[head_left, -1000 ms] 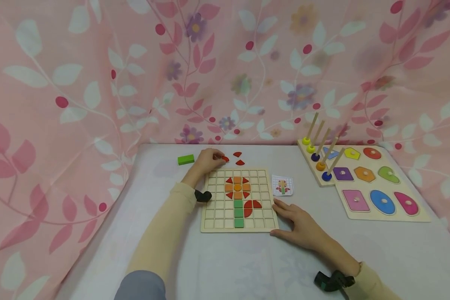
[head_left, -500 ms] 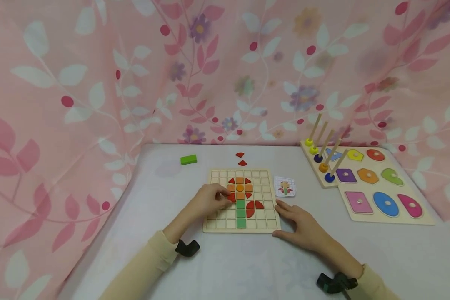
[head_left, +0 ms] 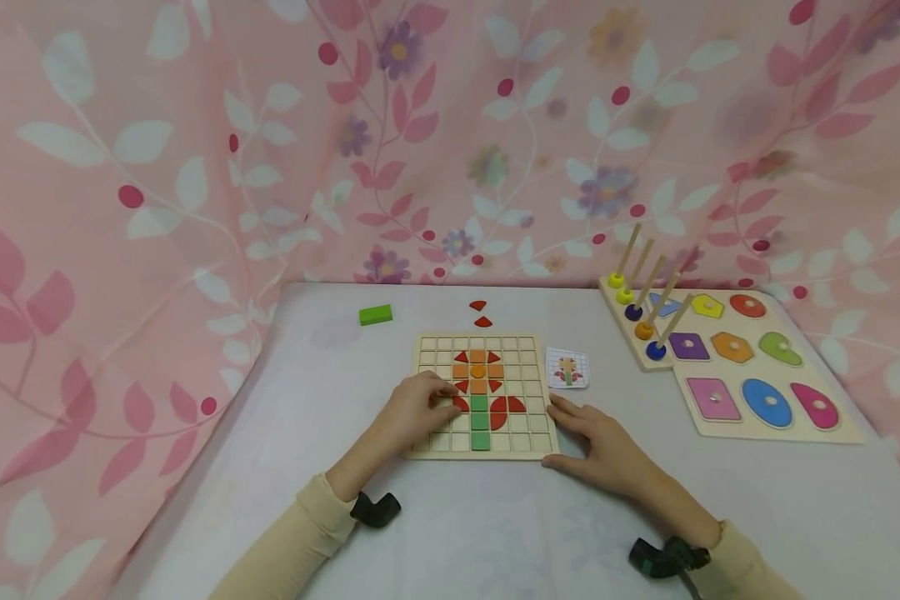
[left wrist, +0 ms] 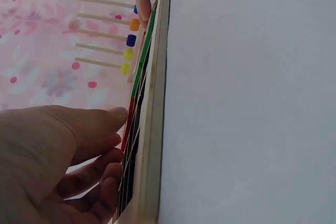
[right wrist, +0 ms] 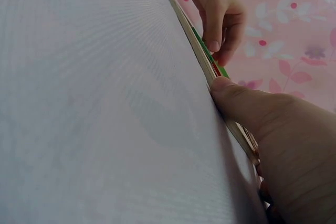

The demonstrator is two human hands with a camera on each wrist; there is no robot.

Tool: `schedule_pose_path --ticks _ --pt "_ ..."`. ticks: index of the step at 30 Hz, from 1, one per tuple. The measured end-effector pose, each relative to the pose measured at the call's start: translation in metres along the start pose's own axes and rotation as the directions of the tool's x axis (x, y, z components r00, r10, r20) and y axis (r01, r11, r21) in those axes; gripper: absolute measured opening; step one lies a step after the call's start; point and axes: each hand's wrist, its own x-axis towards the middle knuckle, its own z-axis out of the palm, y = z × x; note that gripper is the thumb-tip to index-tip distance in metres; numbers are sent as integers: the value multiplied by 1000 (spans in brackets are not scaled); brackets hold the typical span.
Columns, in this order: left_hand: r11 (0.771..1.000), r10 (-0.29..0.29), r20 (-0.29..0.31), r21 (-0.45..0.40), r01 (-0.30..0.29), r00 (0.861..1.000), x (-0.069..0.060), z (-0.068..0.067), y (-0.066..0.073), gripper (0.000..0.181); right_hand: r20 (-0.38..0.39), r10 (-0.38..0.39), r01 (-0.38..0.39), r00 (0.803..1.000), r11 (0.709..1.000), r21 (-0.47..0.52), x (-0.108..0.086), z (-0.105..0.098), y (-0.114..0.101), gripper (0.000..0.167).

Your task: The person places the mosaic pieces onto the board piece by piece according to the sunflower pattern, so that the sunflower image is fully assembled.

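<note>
A wooden grid board (head_left: 523, 442) lies flat before me, bearing an orange and red flower above a green stem (head_left: 480, 421). At the stem's left, my left hand (head_left: 417, 410) pinches a red quarter-circle piece (head_left: 461, 403) low on the grid, thumb and fingertips at its edge. In the left wrist view that red piece (left wrist: 127, 124) shows as a thin strip by the fingertips. My right hand (head_left: 607, 450) rests along the board's right edge, fingers extended, thumb near the front corner. Several red quarter-circles (head_left: 507, 410) lie right of the stem.
Two loose red pieces (head_left: 482, 322) lie behind the board, with a green block (head_left: 376, 314) to their left. A pattern card (head_left: 567, 368) sits right of the board. Farther right stand a peg stacker (head_left: 656, 364) and a knobbed shape puzzle (head_left: 772, 375).
My left hand picked up a red quarter-circle from behind the board, brought it toward me and set it down beside the stem. The right hand stayed at the board's edge.
</note>
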Motion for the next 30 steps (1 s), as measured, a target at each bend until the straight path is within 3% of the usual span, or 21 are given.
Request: schedule_pose_path --ticks 13,30 --pt "998 33 -13 -44 -33 999 -1 -1 -2 16 10 9 -9 1000 1000 0 2 -1 -3 82" --pt "999 51 13 -21 -50 999 2 -3 -6 17 4 -1 1 1000 1000 10 1 1 2 82"
